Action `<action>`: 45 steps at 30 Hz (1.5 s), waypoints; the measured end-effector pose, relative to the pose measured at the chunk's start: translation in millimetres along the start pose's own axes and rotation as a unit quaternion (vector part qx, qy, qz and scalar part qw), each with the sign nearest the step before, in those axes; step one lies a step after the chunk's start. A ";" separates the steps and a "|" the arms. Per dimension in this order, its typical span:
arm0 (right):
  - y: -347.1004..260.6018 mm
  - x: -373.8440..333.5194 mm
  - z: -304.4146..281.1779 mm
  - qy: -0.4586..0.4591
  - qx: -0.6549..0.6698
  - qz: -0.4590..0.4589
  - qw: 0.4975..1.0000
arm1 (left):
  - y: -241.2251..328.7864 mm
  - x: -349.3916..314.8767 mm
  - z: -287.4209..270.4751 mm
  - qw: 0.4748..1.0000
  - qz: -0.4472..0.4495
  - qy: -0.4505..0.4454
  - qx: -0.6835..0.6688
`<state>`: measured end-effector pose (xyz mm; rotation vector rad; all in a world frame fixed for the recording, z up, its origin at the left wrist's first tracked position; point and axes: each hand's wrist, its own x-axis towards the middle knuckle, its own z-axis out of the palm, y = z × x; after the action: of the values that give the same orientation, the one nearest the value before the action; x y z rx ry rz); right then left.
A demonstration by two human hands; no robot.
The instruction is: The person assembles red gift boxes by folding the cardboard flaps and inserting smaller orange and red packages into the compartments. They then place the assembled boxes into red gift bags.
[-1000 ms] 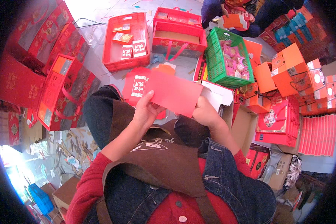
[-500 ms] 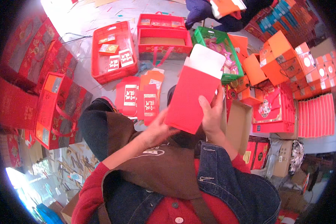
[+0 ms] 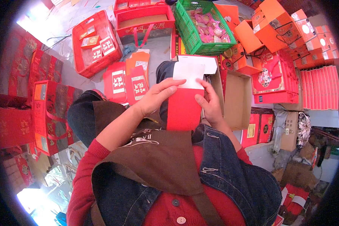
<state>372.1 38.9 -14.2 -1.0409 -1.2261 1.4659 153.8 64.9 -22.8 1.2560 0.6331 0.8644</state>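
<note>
A flat red carton (image 3: 184, 113) with white flaps (image 3: 190, 73) at its far end lies upright in front of my lap. My left hand (image 3: 158, 96) is at the carton's left upper edge, its index finger and thumb reaching over the white flap; its other fingers are hidden. My right hand (image 3: 210, 101) grips the right edge near the flap fold, thumb on the red face. Red printed cartons (image 3: 118, 83) and an orange one (image 3: 141, 58) lie in a pile to the left, apart from my hands.
Beyond the pile stand a red crate (image 3: 79, 62) with small boxes and an open red gift box (image 3: 124, 35) with ribbon handles. A green crate (image 3: 194, 47) holds pink packets. An open cardboard box (image 3: 237, 100) sits right; orange boxes (image 3: 271, 34) stack behind. Red gift bags (image 3: 58, 116) stand left.
The carton has come down and turned more upright, nearer my lap. My left hand has moved from its lower left edge up to the flap end. My view has shifted.
</note>
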 end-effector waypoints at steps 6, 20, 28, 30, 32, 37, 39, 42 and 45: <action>6.6 27.3 -35.4 -0.096 -0.059 0.020 0.993 | -1.8 12.3 -3.7 0.991 -0.122 -0.011 -0.050; -66.6 57.4 -9.2 -0.209 -0.249 -0.034 0.945 | 2.7 9.2 19.1 0.991 0.029 0.119 -0.055; -74.9 64.4 1.3 -0.188 -0.296 0.068 0.934 | 1.6 4.3 18.3 0.991 0.035 0.114 -0.068; -81.0 66.5 3.8 -0.195 -0.320 0.072 0.924 | 4.1 3.0 20.0 0.990 0.034 0.116 -0.069; -85.9 67.8 5.7 -0.198 -0.315 0.082 0.925 | 3.8 2.7 18.5 0.991 0.030 0.109 -0.071; -77.3 67.0 3.3 -0.196 -0.281 0.049 0.938 | 4.4 3.2 16.9 0.992 0.031 0.099 -0.069; -75.6 66.9 1.4 -0.208 -0.307 -0.008 0.929 | 4.2 3.5 18.1 0.992 0.038 0.113 -0.049; -78.0 63.5 3.7 -0.214 -0.335 -0.051 0.916 | 5.0 1.9 18.2 0.992 0.041 0.105 -0.059; -78.7 60.0 5.4 -0.211 -0.358 -0.075 0.906 | -0.2 3.5 18.3 0.990 0.090 0.106 -0.016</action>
<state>364.6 102.0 61.8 -1.0765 -2.2146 1.1583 170.6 57.9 -18.9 1.2150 0.6784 1.1642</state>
